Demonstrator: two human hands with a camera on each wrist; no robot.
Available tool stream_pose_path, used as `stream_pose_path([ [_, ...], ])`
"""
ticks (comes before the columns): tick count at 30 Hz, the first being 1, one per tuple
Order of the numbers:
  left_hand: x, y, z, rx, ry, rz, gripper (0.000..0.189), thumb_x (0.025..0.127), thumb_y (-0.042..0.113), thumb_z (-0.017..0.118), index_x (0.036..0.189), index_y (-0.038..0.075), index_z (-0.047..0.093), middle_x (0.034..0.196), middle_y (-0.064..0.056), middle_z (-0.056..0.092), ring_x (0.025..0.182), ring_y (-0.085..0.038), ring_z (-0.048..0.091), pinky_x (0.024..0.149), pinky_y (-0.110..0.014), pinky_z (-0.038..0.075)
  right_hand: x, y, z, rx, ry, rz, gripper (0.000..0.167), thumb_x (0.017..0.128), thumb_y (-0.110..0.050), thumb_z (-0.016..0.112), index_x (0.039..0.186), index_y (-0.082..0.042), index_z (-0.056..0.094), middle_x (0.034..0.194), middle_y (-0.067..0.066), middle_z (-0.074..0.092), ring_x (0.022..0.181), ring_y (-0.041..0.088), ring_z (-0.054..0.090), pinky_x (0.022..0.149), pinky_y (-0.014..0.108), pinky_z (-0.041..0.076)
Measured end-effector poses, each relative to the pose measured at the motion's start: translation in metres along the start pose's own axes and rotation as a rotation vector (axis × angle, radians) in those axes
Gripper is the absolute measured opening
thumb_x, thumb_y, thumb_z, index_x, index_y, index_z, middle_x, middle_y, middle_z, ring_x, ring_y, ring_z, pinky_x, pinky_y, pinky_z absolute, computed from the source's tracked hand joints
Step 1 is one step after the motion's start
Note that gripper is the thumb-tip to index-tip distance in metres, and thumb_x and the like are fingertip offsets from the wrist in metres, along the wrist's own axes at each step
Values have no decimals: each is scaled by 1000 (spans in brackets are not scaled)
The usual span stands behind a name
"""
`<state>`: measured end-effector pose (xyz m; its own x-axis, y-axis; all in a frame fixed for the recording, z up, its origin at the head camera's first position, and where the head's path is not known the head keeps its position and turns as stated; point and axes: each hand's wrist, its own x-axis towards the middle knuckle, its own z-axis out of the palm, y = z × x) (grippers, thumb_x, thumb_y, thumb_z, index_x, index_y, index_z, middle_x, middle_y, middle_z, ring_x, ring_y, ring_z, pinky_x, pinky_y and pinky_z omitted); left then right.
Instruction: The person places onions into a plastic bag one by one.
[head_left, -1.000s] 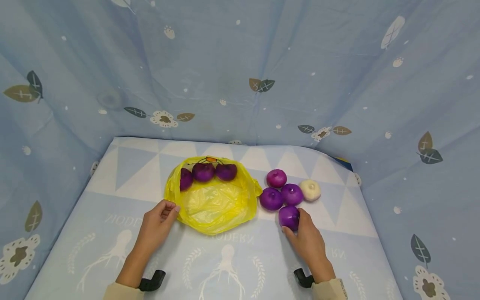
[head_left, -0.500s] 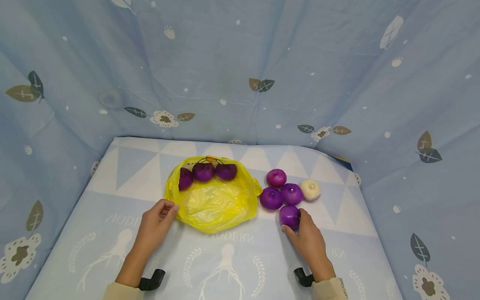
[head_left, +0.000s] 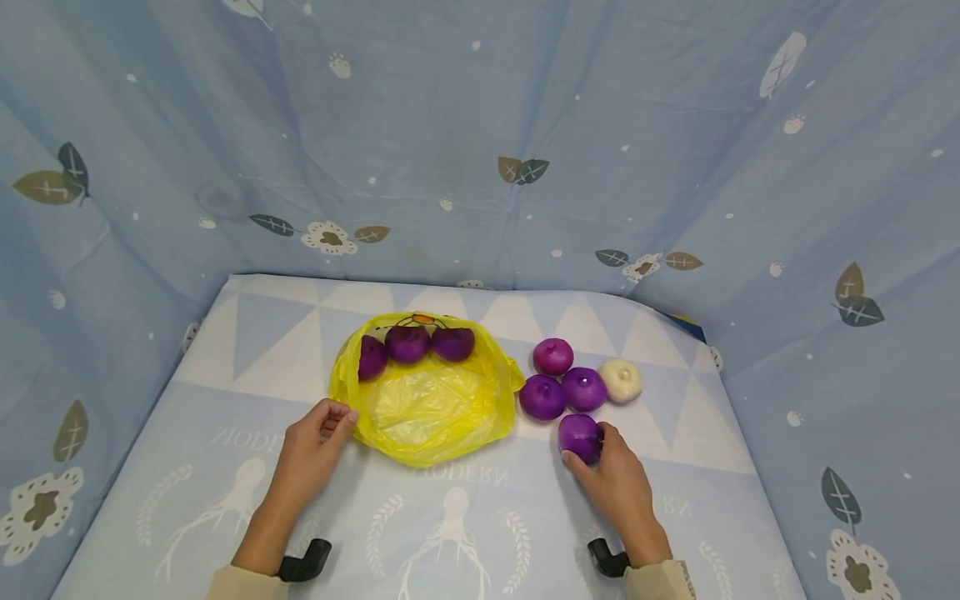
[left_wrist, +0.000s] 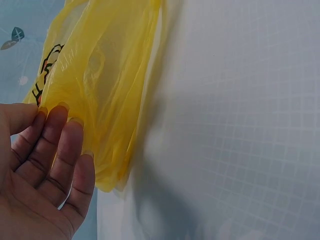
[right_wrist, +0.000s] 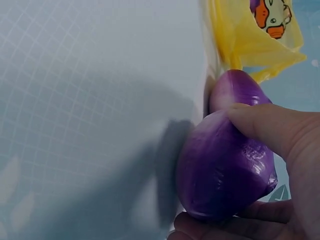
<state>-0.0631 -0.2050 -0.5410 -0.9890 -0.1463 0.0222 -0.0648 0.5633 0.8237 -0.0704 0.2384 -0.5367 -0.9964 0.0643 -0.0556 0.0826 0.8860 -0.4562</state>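
A yellow plastic bag [head_left: 427, 446] lies on the table with its mouth facing me. Inside, along the back, sit three purple onions [head_left: 407, 344], the leftmost partly covered by the bag's side. My left hand [head_left: 315, 442] pinches the near left rim between thumb and fingertips; the left wrist view shows those fingertips [left_wrist: 75, 122] against the film. To the right of the bag, my right hand [head_left: 618, 483] grips a purple onion [right_wrist: 225, 165], thumb on one side and fingers on the other. It is just in front of the other loose onions [head_left: 543, 397].
Three purple onions stand in a cluster beside the bag, and a white onion [head_left: 620, 380] touches their right side. Patterned cloth covers the table [head_left: 465, 533]. A blue printed curtain [head_left: 450, 125] closes off the back and both sides.
My right hand has drawn its onion slightly toward me, and a small gap shows between it and the cluster. My left hand holds the bag rim as before.
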Motion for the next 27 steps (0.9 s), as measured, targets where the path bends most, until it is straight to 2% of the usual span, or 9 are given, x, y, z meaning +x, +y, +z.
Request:
stream_pose_path([
  [8, -1, 0, 0, -6, -3, -12, 30, 107, 39, 61, 109, 10, 65, 97, -4, 67, 88, -19, 60, 75, -23, 50, 0, 3, 0, 59, -20, 29, 83, 88, -41, 85, 143, 9, 48, 133, 30, 63, 121, 44, 63, 101, 58, 49],
  [15, -1, -1, 1, -4, 8, -6, 29, 107, 39, 62, 108, 10, 66, 95, -3, 68, 87, -19, 61, 75, -22, 50, -2, 4, 1, 108, -18, 7, 84, 85, -42, 88, 142, 5, 49, 126, 25, 66, 112, 38, 66, 94, 53, 54],
  [27, -1, -3, 2, -11, 11, -6, 29, 107, 38, 62, 107, 10, 65, 95, -3, 67, 87, -19, 61, 74, -22, 50, -6, -15, -4, 223, -21, -38, 81, 83, -39, 91, 141, 0, 51, 129, 18, 66, 111, 31, 67, 90, 43, 59],
])
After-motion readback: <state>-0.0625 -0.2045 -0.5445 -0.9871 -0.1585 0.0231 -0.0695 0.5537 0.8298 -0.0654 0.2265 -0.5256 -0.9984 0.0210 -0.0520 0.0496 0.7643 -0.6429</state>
